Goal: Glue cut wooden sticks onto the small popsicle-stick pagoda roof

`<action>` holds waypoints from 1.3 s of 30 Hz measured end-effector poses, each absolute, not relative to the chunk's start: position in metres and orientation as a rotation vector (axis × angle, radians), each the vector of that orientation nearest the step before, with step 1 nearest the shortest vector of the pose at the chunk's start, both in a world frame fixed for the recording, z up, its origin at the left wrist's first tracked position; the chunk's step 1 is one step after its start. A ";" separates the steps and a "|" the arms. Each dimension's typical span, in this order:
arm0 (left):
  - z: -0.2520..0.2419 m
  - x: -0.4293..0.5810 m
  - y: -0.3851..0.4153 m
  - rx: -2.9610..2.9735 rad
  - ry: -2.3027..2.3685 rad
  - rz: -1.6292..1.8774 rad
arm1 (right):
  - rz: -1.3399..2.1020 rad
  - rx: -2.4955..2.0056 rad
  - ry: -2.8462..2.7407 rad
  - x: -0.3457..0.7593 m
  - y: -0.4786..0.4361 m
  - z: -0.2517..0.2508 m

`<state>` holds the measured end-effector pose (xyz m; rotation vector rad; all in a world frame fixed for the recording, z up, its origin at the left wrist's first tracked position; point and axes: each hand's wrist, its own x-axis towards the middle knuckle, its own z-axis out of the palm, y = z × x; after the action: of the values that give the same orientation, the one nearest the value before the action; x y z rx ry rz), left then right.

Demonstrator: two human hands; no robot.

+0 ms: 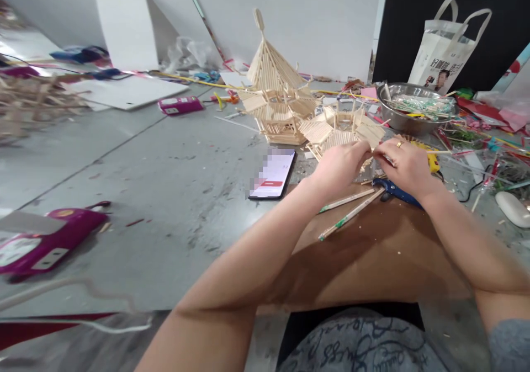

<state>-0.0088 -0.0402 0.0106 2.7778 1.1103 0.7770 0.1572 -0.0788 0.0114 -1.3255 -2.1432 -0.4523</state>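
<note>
My left hand (343, 163) and my right hand (404, 165) meet in front of a low roofed model of thin wooden sticks (331, 132). Fingertips on both hands are pinched together; whatever lies between them is too small or hidden to make out. A thin pale stick (439, 152) shows just beyond my right hand, and I cannot tell whether it is held. Under my right hand lies a blue-handled tool (399, 191). Paper-wrapped chopsticks (351, 213) rest below my hands on a brown board (372, 261). Behind stands a taller stick pagoda (275, 65) with a pointed roof.
A lit phone (271, 174) lies left of my hands. Magenta power strips (62, 239) (180, 105) sit on the grey table (186, 195). At right are a metal bowl (418, 123) of wrapped sticks, a white bag (441, 57), a yellow tool (433, 161) and scattered scraps.
</note>
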 end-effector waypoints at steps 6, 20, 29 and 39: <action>-0.018 -0.004 -0.065 2.689 1.185 0.588 | -0.510 -1.297 -2.102 0.163 -0.104 -0.025; -0.062 -0.003 -0.078 2.045 1.243 0.999 | 0.104 -2.417 -2.227 0.221 -0.114 -0.055; -0.069 -0.008 -0.079 1.944 1.164 1.196 | 0.003 -2.121 -1.738 0.231 -0.116 -0.047; -0.077 -0.007 -0.081 1.953 0.991 1.312 | 0.529 -1.055 -0.799 0.220 -0.111 -0.040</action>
<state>-0.0074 -0.0813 -0.0771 1.9527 0.9907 1.3118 0.2197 -0.1110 -0.0401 -1.0545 -0.7992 0.5295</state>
